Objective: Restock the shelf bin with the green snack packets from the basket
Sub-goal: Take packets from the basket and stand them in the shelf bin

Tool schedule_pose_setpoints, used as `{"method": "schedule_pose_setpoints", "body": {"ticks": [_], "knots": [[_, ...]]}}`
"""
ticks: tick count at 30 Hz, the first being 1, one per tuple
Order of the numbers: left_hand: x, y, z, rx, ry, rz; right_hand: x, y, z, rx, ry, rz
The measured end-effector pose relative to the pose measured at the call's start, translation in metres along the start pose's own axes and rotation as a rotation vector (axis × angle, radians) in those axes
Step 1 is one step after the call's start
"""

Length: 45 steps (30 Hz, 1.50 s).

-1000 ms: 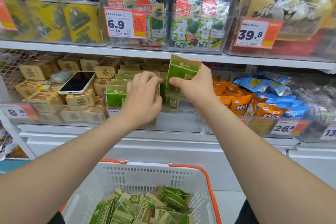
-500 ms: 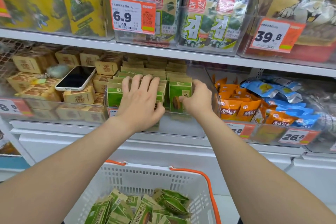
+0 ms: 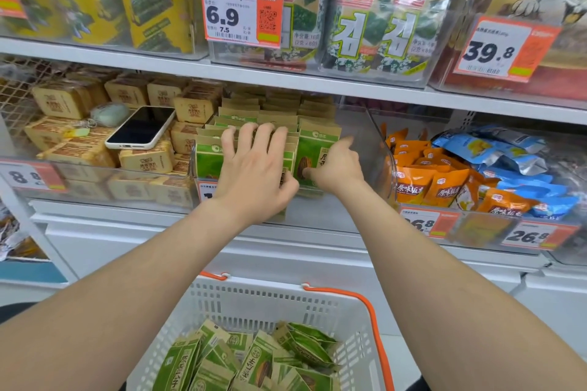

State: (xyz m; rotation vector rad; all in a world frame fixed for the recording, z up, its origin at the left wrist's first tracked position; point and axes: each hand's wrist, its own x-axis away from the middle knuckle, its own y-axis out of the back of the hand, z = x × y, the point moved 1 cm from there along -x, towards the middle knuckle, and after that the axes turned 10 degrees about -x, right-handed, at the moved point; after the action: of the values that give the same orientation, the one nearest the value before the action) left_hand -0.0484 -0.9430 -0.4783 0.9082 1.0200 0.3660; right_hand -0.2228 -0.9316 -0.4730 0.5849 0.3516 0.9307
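The clear shelf bin [image 3: 360, 149] on the middle shelf holds rows of upright green snack packets [image 3: 207, 158]. My left hand [image 3: 254, 174] lies flat across the front rows, fingers spread over the packet tops and thumb low at the front. My right hand [image 3: 336, 168] pinches the front packet of the right-hand row [image 3: 317, 144], thumb on its face and index finger reaching behind its right edge. Below, the white basket with orange handles [image 3: 254, 297] contains several more green packets [image 3: 260, 362] lying loosely.
A phone [image 3: 139, 127] rests on tan packets [image 3: 63, 98] in the bin to the left. Orange packets [image 3: 413, 189] and blue packets [image 3: 495, 152] fill the bin to the right. Seaweed packs and a 6.9 price tag [image 3: 241, 14] sit on the shelf above.
My right hand brought a green packet down from above the bin into the right-hand row. My left hand spread flat over the front rows.
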Motion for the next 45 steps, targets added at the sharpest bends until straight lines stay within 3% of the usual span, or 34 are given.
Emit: {"method": "schedule_pose_setpoints", "body": {"ticks": [5,10,19,23,26,29,33,36,41,45], "knots": [[0.001,-0.003,0.001,-0.001,-0.006,-0.011,-0.006,0.000,-0.004,-0.024,0.085,-0.003],[0.005,-0.003,0.000,0.026,0.000,-0.035,-0.007,0.003,-0.006,0.052,0.035,0.092],[0.015,0.004,-0.003,0.110,-0.055,-0.187,0.010,0.016,-0.002,0.135,0.042,-0.036],[0.022,0.010,-0.002,0.165,-0.149,-0.388,0.040,0.028,0.010,0.281,0.258,-0.166],[0.033,0.007,-0.003,0.235,-0.281,-0.392,0.069,0.030,0.018,0.395,0.508,-0.281],[0.053,-0.009,-0.011,0.232,-0.388,-0.178,0.099,0.026,0.014,0.416,0.617,-0.243],[0.095,-0.027,-0.034,0.199,-0.431,0.303,0.135,0.009,-0.018,0.500,0.541,-0.014],[0.133,-0.039,-0.058,0.139,-0.508,0.622,0.159,-0.013,-0.054,0.631,0.509,0.250],[0.202,-0.066,-0.087,-0.069,-0.792,0.950,0.191,-0.042,-0.117,0.858,0.486,0.657],[0.251,-0.094,-0.089,-0.135,-0.914,1.153,0.208,-0.074,-0.168,0.984,0.339,0.899]]}}
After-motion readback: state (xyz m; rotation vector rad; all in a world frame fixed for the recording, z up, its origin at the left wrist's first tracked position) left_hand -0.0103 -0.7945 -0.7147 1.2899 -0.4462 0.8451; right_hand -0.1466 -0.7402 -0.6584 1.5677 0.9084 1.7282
